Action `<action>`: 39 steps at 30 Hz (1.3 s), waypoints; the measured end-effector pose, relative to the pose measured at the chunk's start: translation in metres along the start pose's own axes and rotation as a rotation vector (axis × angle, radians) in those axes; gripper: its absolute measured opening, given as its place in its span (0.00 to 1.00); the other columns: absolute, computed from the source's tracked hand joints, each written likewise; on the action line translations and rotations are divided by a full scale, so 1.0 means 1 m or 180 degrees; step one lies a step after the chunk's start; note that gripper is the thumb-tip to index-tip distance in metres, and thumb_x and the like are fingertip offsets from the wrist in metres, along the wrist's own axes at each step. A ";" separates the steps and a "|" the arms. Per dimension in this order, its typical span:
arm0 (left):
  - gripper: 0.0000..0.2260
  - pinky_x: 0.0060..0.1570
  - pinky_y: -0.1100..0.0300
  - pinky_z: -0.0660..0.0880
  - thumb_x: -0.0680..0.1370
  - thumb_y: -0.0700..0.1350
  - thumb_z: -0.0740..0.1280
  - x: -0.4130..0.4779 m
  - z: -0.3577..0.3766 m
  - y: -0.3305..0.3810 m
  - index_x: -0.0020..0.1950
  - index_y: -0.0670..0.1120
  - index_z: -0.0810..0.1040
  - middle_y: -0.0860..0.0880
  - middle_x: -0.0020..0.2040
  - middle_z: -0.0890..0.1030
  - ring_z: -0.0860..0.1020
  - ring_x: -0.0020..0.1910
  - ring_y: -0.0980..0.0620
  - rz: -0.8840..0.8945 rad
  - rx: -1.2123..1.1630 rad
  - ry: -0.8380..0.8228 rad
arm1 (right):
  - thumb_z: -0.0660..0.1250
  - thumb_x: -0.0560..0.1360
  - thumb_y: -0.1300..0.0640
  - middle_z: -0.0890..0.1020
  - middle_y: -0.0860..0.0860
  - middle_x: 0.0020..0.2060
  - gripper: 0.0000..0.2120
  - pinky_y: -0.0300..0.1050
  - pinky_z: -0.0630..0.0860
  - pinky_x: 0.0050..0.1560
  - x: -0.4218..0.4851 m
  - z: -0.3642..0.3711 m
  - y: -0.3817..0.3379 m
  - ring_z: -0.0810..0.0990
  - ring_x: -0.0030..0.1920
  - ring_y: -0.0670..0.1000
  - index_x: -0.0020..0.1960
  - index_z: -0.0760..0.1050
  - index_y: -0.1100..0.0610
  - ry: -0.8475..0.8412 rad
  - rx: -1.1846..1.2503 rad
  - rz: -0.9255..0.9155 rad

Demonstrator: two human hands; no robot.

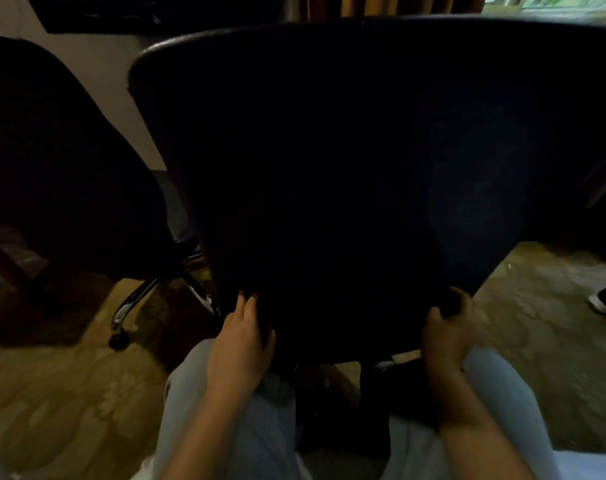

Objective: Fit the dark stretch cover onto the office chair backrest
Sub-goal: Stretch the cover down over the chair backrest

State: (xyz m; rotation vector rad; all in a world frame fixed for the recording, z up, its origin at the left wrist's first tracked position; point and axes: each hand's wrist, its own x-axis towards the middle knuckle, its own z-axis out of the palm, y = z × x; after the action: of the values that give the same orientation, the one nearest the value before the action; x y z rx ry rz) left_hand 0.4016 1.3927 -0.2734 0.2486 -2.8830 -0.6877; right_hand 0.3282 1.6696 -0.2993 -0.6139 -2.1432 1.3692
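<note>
The cover (363,150) is stretched over the backrest (145,64) and fills the middle of the view, too dark to tell fabric from frame. The left hand (240,336) grips its lower left edge with fingers curled round it, and the right hand (447,330) grips the lower right corner the same way, both just above the person's pale trousers (260,427). A second chair (52,150) stands close on the left, and a white shoe (601,303) rests on the floor (52,393) far right.
</note>
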 end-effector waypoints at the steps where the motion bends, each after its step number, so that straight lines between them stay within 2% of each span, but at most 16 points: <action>1: 0.30 0.64 0.56 0.69 0.79 0.50 0.63 0.000 0.000 0.001 0.78 0.49 0.54 0.48 0.78 0.55 0.64 0.73 0.49 0.0017 -0.0018 0.0003 | 0.63 0.73 0.68 0.75 0.58 0.59 0.18 0.49 0.72 0.59 -0.005 0.005 -0.004 0.75 0.57 0.56 0.62 0.73 0.60 -0.0036 0.0013 -0.0061; 5: 0.30 0.63 0.59 0.69 0.79 0.51 0.63 0.000 0.001 0.009 0.78 0.49 0.53 0.49 0.78 0.54 0.64 0.72 0.49 0.0157 -0.0103 -0.0024 | 0.66 0.69 0.72 0.79 0.57 0.54 0.18 0.41 0.70 0.56 -0.041 0.037 -0.013 0.77 0.54 0.54 0.58 0.77 0.60 -0.0383 0.0245 -0.0082; 7: 0.31 0.62 0.60 0.69 0.79 0.51 0.63 -0.001 0.002 0.011 0.78 0.50 0.53 0.50 0.78 0.54 0.64 0.72 0.50 0.0257 -0.0125 -0.0041 | 0.67 0.67 0.74 0.80 0.54 0.51 0.19 0.31 0.68 0.54 -0.057 0.050 -0.015 0.78 0.53 0.54 0.55 0.80 0.61 -0.0691 0.0159 -0.0495; 9: 0.30 0.62 0.60 0.69 0.79 0.51 0.63 -0.001 0.003 0.009 0.78 0.50 0.53 0.50 0.78 0.54 0.65 0.71 0.50 0.0295 -0.0137 -0.0015 | 0.66 0.67 0.75 0.79 0.52 0.52 0.20 0.22 0.64 0.53 -0.070 0.060 -0.017 0.78 0.53 0.51 0.55 0.80 0.60 -0.1295 -0.0041 -0.0899; 11: 0.31 0.63 0.59 0.69 0.79 0.51 0.64 -0.001 0.004 0.006 0.78 0.49 0.54 0.49 0.79 0.53 0.64 0.72 0.50 0.0241 -0.0110 0.0003 | 0.66 0.68 0.73 0.79 0.51 0.55 0.21 0.24 0.63 0.56 -0.076 0.067 -0.014 0.76 0.55 0.49 0.57 0.80 0.57 -0.1827 -0.0303 -0.1150; 12: 0.31 0.65 0.58 0.69 0.79 0.50 0.64 -0.001 0.004 0.004 0.78 0.49 0.54 0.49 0.79 0.52 0.64 0.72 0.49 0.0202 -0.0108 0.0005 | 0.66 0.68 0.73 0.78 0.51 0.56 0.22 0.27 0.64 0.58 -0.076 0.066 -0.013 0.76 0.56 0.49 0.58 0.80 0.56 -0.1867 -0.0326 -0.1214; 15: 0.33 0.67 0.56 0.68 0.79 0.50 0.64 -0.002 0.004 0.001 0.79 0.49 0.51 0.48 0.79 0.50 0.61 0.74 0.49 0.0139 -0.0131 0.0031 | 0.66 0.66 0.76 0.79 0.53 0.52 0.21 0.28 0.66 0.56 -0.064 0.055 -0.011 0.78 0.52 0.53 0.55 0.80 0.60 -0.1317 -0.0033 -0.1199; 19: 0.35 0.65 0.56 0.69 0.78 0.52 0.64 0.002 0.007 0.000 0.79 0.50 0.48 0.48 0.79 0.48 0.62 0.73 0.48 0.0136 -0.0031 0.0046 | 0.66 0.65 0.77 0.79 0.59 0.51 0.19 0.29 0.65 0.52 -0.029 0.026 -0.006 0.77 0.51 0.53 0.54 0.79 0.65 -0.0512 0.0147 -0.0792; 22: 0.35 0.64 0.55 0.70 0.78 0.53 0.63 0.005 0.010 -0.002 0.79 0.50 0.47 0.47 0.79 0.48 0.63 0.73 0.47 0.0168 -0.0005 0.0028 | 0.66 0.70 0.72 0.77 0.59 0.55 0.19 0.42 0.71 0.53 0.006 -0.001 0.007 0.77 0.53 0.55 0.60 0.75 0.61 -0.0146 0.0053 -0.0555; 24: 0.35 0.64 0.55 0.71 0.78 0.52 0.64 0.007 0.010 -0.005 0.79 0.50 0.48 0.47 0.79 0.49 0.64 0.72 0.47 0.0197 -0.0006 0.0033 | 0.65 0.71 0.70 0.77 0.58 0.54 0.18 0.46 0.74 0.51 0.031 -0.020 0.008 0.77 0.51 0.55 0.59 0.74 0.58 -0.0004 0.0064 -0.0653; 25: 0.35 0.64 0.54 0.71 0.78 0.52 0.64 0.009 0.011 -0.006 0.79 0.50 0.48 0.47 0.79 0.49 0.64 0.72 0.46 0.0211 -0.0027 0.0047 | 0.65 0.70 0.70 0.78 0.58 0.52 0.17 0.45 0.75 0.49 0.041 -0.029 0.006 0.77 0.49 0.55 0.57 0.75 0.58 0.0109 0.0073 -0.0823; 27: 0.35 0.63 0.54 0.72 0.78 0.52 0.64 0.012 0.013 -0.008 0.79 0.49 0.49 0.46 0.79 0.50 0.64 0.71 0.46 0.0221 -0.0029 0.0055 | 0.65 0.69 0.71 0.78 0.59 0.49 0.16 0.34 0.71 0.47 0.056 -0.043 -0.003 0.76 0.48 0.54 0.54 0.76 0.60 0.0284 -0.0009 -0.1149; 29: 0.36 0.61 0.54 0.73 0.78 0.53 0.64 0.014 0.013 -0.010 0.79 0.48 0.47 0.46 0.79 0.49 0.65 0.71 0.45 0.0218 0.0014 0.0059 | 0.66 0.67 0.73 0.77 0.61 0.50 0.17 0.29 0.69 0.47 0.063 -0.046 -0.005 0.76 0.49 0.54 0.55 0.76 0.61 0.0273 -0.0126 -0.1399; 33: 0.37 0.56 0.52 0.76 0.78 0.53 0.64 0.018 0.013 -0.011 0.79 0.48 0.45 0.44 0.79 0.46 0.67 0.69 0.43 0.0116 -0.0001 0.0051 | 0.63 0.65 0.61 0.75 0.56 0.50 0.16 0.56 0.76 0.47 0.052 -0.033 0.005 0.77 0.49 0.60 0.53 0.74 0.54 -0.0045 -0.0175 -0.1679; 35: 0.36 0.58 0.51 0.75 0.78 0.53 0.64 0.019 0.013 -0.008 0.79 0.48 0.46 0.44 0.79 0.47 0.66 0.70 0.42 -0.0034 -0.0102 0.0053 | 0.62 0.63 0.58 0.76 0.55 0.48 0.17 0.54 0.76 0.46 0.045 -0.027 0.007 0.77 0.47 0.59 0.52 0.76 0.53 -0.0144 -0.0377 -0.1958; 39: 0.35 0.62 0.51 0.71 0.78 0.50 0.66 0.014 0.021 0.008 0.79 0.46 0.51 0.44 0.79 0.52 0.65 0.71 0.43 0.0160 -0.0130 0.0115 | 0.70 0.61 0.67 0.79 0.58 0.49 0.18 0.42 0.72 0.48 0.033 -0.019 0.004 0.77 0.50 0.59 0.51 0.81 0.58 -0.0587 -0.0738 -0.2393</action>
State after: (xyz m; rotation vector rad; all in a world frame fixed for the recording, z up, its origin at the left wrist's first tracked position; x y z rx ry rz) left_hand 0.3828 1.4061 -0.2860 0.1806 -2.8273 -0.7249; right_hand 0.3157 1.7043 -0.2898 0.2542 -2.3326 0.7878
